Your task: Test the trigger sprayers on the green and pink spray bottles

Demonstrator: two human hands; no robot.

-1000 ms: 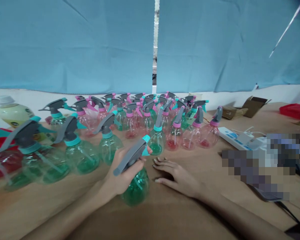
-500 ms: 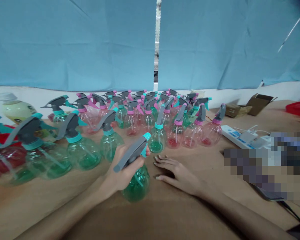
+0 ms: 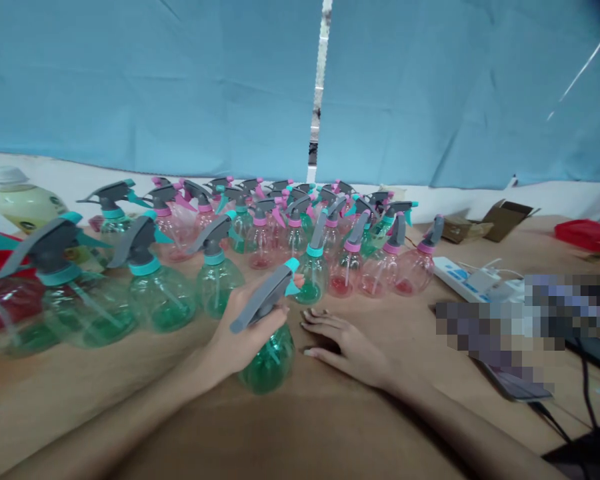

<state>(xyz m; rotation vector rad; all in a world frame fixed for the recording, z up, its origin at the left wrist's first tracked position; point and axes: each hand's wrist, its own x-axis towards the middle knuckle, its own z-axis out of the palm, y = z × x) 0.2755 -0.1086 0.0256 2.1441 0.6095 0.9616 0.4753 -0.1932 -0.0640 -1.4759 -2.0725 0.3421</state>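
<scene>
My left hand is wrapped round the neck of a green spray bottle with a grey head and a turquoise nozzle and trigger. The bottle leans a little, its head pointing up and to the right; the hand hides its collar. My right hand rests palm down on the table, fingers stretched out, just right of that bottle and apart from it. Beyond the hands stand a green spray bottle with a turquoise collar and a red spray bottle with a pink collar.
More green spray bottles line the left, and several pink ones stand ahead. A jug of pale liquid is at far left. To the right lie a white power strip, a phone, cables and an open cardboard box.
The view has tilted and shifted slightly, so the table things sit a little further left. My left hand still grips the bottle, and my right hand stays flat on the table.
</scene>
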